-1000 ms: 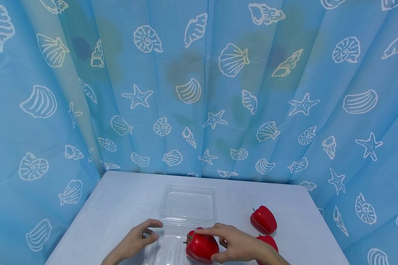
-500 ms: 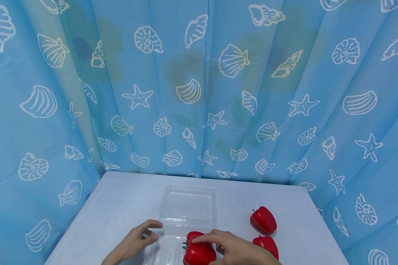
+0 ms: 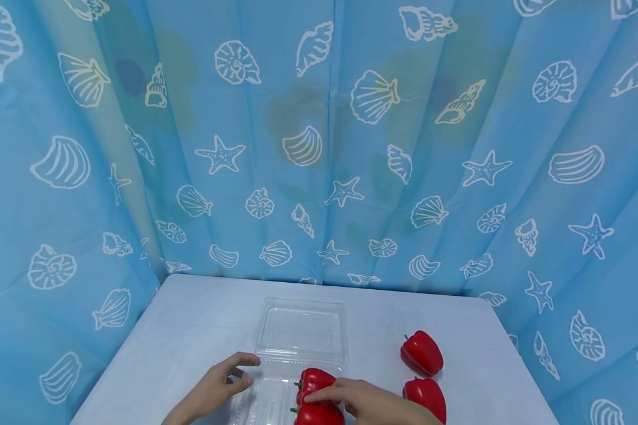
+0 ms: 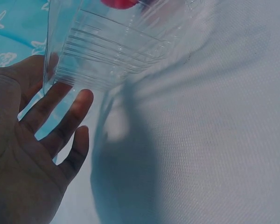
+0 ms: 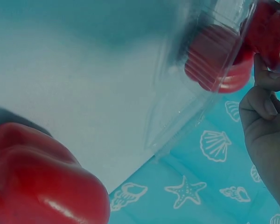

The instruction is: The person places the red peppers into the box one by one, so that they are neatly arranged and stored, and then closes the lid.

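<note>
While the right hand [image 3: 374,402] grips a red pepper [image 3: 319,415], the left hand [image 3: 217,385] spreads its fingers at the clear container [image 3: 274,386].

Two inner bell peppers [image 3: 319,415] obstruct the clamshell container [image 3: 276,383]'s right half, leaving its left passable; beyond the right hand [image 3: 372,401], tabletop [image 3: 373,342] separates lid [image 3: 302,321] and outer bell peppers [image 3: 422,353].

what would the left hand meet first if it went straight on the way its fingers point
Most likely the left side of the clear container; the left hand overlaps its edge in the head view, so whether they touch is unclear.
</note>
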The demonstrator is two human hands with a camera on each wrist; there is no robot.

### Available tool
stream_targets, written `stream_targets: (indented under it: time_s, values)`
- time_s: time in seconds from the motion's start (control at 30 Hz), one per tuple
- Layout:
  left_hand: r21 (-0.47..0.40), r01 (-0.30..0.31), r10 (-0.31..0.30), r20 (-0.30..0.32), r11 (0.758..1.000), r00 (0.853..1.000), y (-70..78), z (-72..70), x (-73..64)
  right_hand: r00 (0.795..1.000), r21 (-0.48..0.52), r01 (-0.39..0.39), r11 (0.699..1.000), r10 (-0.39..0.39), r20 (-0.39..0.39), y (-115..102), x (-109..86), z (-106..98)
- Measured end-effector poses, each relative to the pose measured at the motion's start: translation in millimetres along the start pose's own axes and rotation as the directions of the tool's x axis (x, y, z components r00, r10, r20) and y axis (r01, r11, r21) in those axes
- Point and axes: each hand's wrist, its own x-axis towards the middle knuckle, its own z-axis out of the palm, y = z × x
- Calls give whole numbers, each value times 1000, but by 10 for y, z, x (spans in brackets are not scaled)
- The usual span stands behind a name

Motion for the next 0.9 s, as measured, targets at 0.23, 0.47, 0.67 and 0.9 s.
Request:
stream_targets:
  time_s: [0.23,0.47,0.67,0.9]
  values:
    - [-3,-4,4,3,1000,1000,-7,-3,-4,1000,-196,27,980,-28,-4,53,43,40]
    - [-8,3,-3,1,1000,1000,-1,-2,-7,1000,-309,22,951,-25,-4,96,76,82]
    - [-19,19,-19,3,1000,1000,16,1,-15,1000,-302,20,953,-22,-3,108,86,90]
    - [-15,17,-17,1,1000,1000,14,1,-10,1000,-256,15,966,-17,-4,137,100,99]
